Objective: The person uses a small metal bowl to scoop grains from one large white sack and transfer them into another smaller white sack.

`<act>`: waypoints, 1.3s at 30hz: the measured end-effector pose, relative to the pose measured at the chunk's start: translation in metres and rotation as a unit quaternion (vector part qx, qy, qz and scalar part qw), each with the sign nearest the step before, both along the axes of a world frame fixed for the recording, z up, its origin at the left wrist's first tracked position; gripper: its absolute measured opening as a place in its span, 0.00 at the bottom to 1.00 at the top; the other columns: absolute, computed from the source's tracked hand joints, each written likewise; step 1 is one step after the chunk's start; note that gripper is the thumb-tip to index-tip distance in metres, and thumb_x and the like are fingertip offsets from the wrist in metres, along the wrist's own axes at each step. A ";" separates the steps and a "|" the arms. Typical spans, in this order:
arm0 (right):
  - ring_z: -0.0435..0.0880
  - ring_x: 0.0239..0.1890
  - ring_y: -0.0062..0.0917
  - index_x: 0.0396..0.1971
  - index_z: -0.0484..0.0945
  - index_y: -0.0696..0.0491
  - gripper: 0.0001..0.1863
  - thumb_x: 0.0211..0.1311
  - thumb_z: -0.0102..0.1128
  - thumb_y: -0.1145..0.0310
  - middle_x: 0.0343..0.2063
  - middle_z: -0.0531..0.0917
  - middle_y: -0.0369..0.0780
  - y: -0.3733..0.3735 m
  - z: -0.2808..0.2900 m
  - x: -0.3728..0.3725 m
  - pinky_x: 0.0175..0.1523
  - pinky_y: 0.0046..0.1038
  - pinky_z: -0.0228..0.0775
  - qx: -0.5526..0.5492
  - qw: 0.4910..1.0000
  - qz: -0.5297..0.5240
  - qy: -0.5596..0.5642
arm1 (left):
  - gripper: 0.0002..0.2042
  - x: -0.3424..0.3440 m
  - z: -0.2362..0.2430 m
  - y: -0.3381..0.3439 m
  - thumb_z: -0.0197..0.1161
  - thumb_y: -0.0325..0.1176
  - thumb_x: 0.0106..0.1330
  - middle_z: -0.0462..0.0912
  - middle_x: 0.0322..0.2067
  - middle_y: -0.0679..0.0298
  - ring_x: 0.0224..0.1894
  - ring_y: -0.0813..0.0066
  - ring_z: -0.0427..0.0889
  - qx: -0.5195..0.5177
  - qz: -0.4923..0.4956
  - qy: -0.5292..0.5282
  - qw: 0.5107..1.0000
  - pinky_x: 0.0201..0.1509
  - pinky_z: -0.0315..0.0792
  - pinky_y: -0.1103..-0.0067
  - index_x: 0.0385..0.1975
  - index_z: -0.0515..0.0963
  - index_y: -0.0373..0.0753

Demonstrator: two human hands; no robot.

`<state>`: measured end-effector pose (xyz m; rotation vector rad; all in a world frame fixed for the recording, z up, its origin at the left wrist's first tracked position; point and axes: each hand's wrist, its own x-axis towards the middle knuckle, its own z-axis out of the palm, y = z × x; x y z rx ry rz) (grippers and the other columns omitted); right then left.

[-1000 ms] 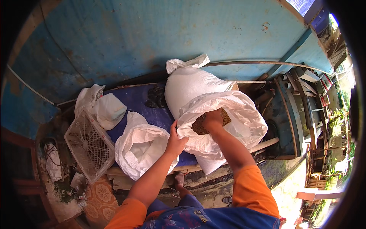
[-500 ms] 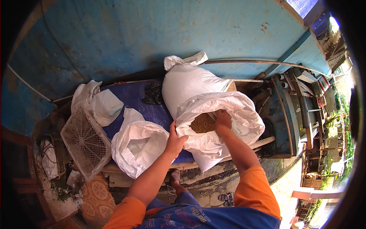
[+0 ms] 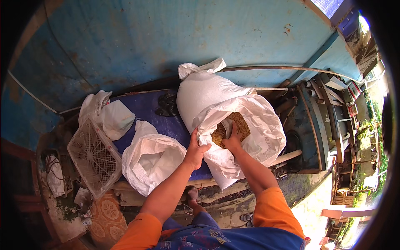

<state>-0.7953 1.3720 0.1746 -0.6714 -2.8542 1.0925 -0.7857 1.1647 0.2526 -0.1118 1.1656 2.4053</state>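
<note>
Nearest, the person's blue shirt (image 3: pixel 200 239) with orange sleeves (image 3: pixel 277 210) fills the lower edge, one foot (image 3: pixel 192 194) showing beyond it on the ground and a pair of sandals (image 3: pixel 247 218) to the right. The left hand (image 3: pixel 196 151) grips the near-left rim of an open white sack (image 3: pixel 266 139), thumb on one side of the fabric and fingers on the other. The right hand (image 3: pixel 234 136) reaches inside that sack, closed around a pale, curved scoop (image 3: pixel 227 126) set among yellowish-brown granules (image 3: pixel 242 121), which show on both sides of it. Just left of the left forearm, a second white sack (image 3: pixel 135 168) gapes open at the front of the table (image 3: pixel 143 109), which has a blue covering. Farther left, a translucent plastic crate (image 3: pixel 93 156) leans at a slant, touching crumpled white bags (image 3: pixel 116 119). Toward the back lies a black plastic bag (image 3: pixel 167 104), beside a bulging white sack (image 3: pixel 206 91) with a knotted top, just behind the open one. A stained blue wall (image 3: pixel 175 37) stands behind everything.
</note>
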 end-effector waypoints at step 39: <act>0.75 0.56 0.42 0.60 0.61 0.64 0.32 0.50 0.46 0.75 0.56 0.74 0.50 -0.004 0.113 0.123 0.62 0.46 0.68 -0.648 0.743 -0.145 0.081 | 0.40 0.108 -0.054 -0.175 0.69 0.31 0.53 0.58 0.60 0.45 0.62 0.52 0.59 -0.554 0.171 0.095 0.809 0.67 0.55 0.64 0.66 0.55 0.38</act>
